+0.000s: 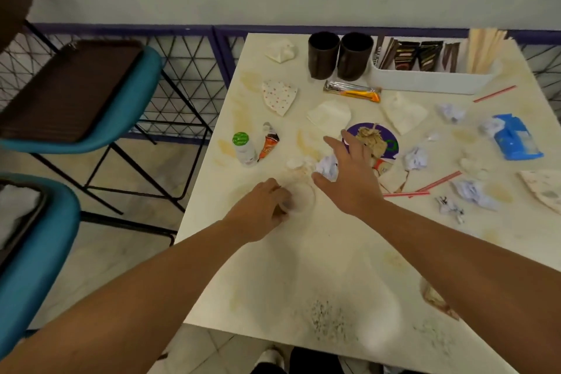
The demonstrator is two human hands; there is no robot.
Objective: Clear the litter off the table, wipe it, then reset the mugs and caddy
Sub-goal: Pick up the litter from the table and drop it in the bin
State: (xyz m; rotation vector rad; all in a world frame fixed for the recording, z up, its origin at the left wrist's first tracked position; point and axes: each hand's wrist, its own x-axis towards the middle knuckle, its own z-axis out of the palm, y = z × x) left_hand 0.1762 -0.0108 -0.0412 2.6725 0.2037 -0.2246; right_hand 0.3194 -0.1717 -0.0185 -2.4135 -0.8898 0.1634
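Head view: both bare arms reach out over the cream table (303, 252). The left hand (258, 209) is low, with its fingers curled and pinching the rim of a clear plastic cup (299, 199) that lies on the table. The right hand (349, 173) floats a little above the table with its fingers spread wide and nothing in it. Its thumb is just beside a crumpled ball of white paper (327, 167), which sits between the thumb and the other fingers. The cup lies just left of that hand.

Litter is all over the table. A purple round lid (391, 143) with a brown mess on it lies partly under the right hand's fingers. A small white bottle with a green cap (244, 149) and an orange wrapper (270, 143) lie left of the hands. More paper balls, red straws (437, 182) and a blue packet (514, 136) lie to the right.

Two dark mugs (340, 55) stand side by side at the far edge, well apart from the hands. The white caddy (431, 82) sits just right of them, with packets and wooden sticks in it.
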